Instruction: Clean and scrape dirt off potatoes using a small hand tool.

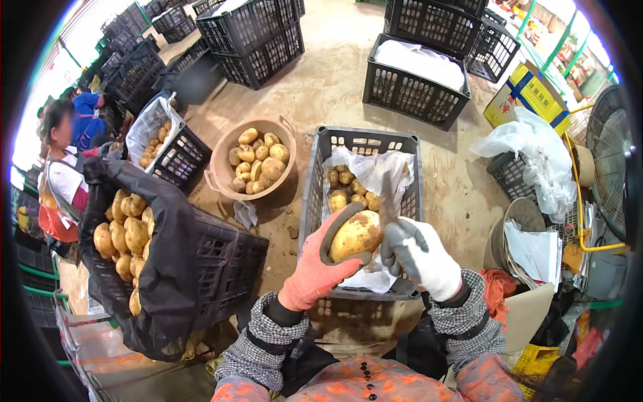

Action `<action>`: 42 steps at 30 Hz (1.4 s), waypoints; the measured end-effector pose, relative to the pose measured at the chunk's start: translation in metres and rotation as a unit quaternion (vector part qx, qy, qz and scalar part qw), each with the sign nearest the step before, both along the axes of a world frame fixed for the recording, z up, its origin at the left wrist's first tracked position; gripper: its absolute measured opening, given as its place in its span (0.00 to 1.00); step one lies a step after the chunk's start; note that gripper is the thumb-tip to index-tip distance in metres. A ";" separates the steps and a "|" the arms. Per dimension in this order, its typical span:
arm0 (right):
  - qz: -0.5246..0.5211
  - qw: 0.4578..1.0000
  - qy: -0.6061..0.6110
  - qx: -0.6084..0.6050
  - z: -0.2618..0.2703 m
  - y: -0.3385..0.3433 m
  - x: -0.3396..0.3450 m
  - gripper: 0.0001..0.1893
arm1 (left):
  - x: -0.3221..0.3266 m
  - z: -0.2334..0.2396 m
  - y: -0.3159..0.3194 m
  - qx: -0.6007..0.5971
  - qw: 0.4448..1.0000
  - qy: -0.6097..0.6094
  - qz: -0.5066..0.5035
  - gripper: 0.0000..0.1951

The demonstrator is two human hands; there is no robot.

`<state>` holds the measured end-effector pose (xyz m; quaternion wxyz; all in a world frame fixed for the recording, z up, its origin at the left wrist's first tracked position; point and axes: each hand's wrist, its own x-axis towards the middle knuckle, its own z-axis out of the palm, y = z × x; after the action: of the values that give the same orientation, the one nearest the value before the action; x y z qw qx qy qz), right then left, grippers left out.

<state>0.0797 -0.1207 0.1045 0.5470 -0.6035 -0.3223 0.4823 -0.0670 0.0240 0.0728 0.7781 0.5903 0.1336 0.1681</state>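
A large yellow potato with soil on its skin rests in my left hand, which wears a coral glove with grey palm coating. Beside its right end, my right hand, in a white and grey glove, grips a flat brown hand tool. Motion blur hides whether that is a blade or a brush. Both hands are above a black plastic crate lined with white sheeting. Several potatoes lie inside it, partly covered by the sheeting and my hands.
To my left stands a crate of potatoes draped with black cloth. A tan plastic tub of potatoes is beyond it. A co-worker sits at far left. Stacked crates stand ahead; a fan and waste bin are at right.
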 end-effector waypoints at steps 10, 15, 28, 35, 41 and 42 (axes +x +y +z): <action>0.071 0.978 -0.194 -0.032 -0.015 0.017 -0.009 0.15 | -0.005 0.014 0.013 -0.024 0.993 0.117 0.009 0.34; -0.046 0.989 0.143 0.013 -0.014 0.020 -0.024 0.21 | -0.009 0.010 0.006 -0.026 0.997 0.031 0.072 0.33; -0.037 0.987 0.146 -0.058 -0.009 0.022 -0.026 0.22 | -0.015 -0.003 0.013 0.369 0.925 0.028 0.087 0.33; -0.051 0.994 0.095 0.001 -0.015 0.022 -0.025 0.20 | -0.012 0.008 0.006 0.131 0.989 0.032 0.065 0.31; -0.104 0.990 0.094 0.010 -0.011 0.027 -0.019 0.22 | -0.013 0.001 0.005 -0.212 0.976 -0.038 -0.017 0.34; -0.092 0.991 0.097 0.014 -0.013 0.027 -0.020 0.22 | -0.013 0.000 0.003 -0.213 0.976 -0.038 -0.014 0.34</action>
<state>0.0597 -0.0940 0.0920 0.6257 -0.5737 -0.2176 0.4817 -0.0805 0.0273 0.0726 0.8926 0.4065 0.1281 0.1469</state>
